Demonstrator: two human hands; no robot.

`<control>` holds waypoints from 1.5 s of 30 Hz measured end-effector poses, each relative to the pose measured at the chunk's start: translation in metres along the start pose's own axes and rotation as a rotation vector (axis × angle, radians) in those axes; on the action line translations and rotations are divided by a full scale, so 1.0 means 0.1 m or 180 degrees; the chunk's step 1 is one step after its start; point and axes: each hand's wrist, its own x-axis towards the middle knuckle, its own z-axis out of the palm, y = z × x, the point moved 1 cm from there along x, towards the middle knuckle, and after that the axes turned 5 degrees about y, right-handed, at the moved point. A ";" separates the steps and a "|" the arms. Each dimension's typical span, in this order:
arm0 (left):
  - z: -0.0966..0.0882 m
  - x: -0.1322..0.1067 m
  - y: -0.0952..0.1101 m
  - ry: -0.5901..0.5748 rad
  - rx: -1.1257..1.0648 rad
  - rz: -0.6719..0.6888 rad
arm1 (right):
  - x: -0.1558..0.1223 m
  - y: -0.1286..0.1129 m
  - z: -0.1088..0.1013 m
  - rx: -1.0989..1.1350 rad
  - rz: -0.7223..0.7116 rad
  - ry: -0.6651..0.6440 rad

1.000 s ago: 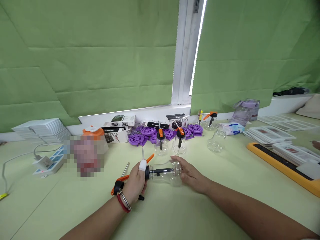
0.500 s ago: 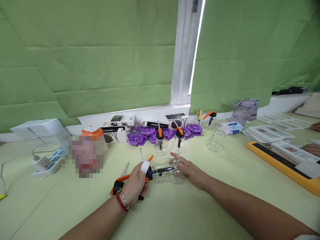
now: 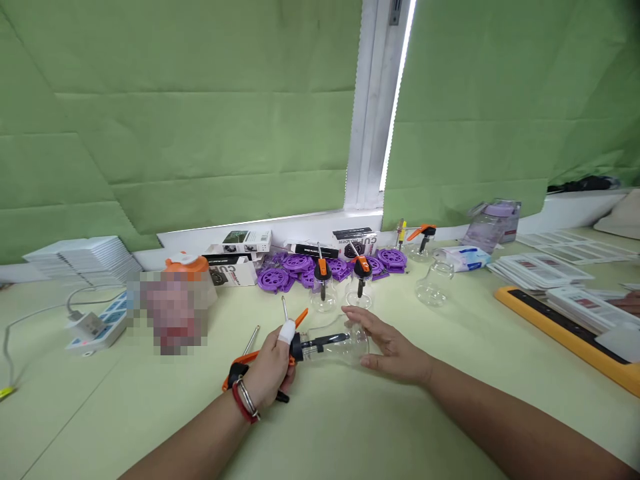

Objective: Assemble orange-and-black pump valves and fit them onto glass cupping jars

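A clear glass bottle [image 3: 333, 340] lies on its side, its narrow neck fitted with a black and orange pump-like cap [image 3: 297, 347]. A black tube runs from the cap into the glass. My left hand [image 3: 270, 367], its thumb wrapped in white, is closed around the cap. Around the wide base of the bottle, my right hand [image 3: 393, 347] has its fingers and thumb spread apart; any light touch on the glass is hard to tell. Another black and orange cap [image 3: 237, 373] with a metal spout lies by my left wrist, partly hidden.
Two capped glass bottles [image 3: 323, 293] stand ahead, before purple plastic parts [image 3: 277, 280] and small boxes [image 3: 235, 272]. An uncapped glass bottle [image 3: 434, 288] stands to their right. A power strip [image 3: 107, 323] lies left; a yellow-edged paper trimmer [image 3: 565, 330] lies right. A co-worker's hand [image 3: 627, 301] shows at the far right.
My right hand has loosened and drawn slightly right from the bottle's base, its thumb now apart from the fingers. My left hand keeps hold of the cap.
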 end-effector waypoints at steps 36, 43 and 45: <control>-0.04 0.00 0.05 -0.0405 0.0248 -0.0061 | -0.05 -0.15 0.00 -0.1725 -0.1118 -0.0039; -0.04 -0.03 0.06 -0.0488 0.0514 0.0370 | -0.07 0.01 0.04 0.0414 0.0784 -0.0059; -0.04 -0.03 0.04 -0.0502 0.0545 0.0455 | -0.07 0.04 0.08 0.1049 0.1221 -0.0050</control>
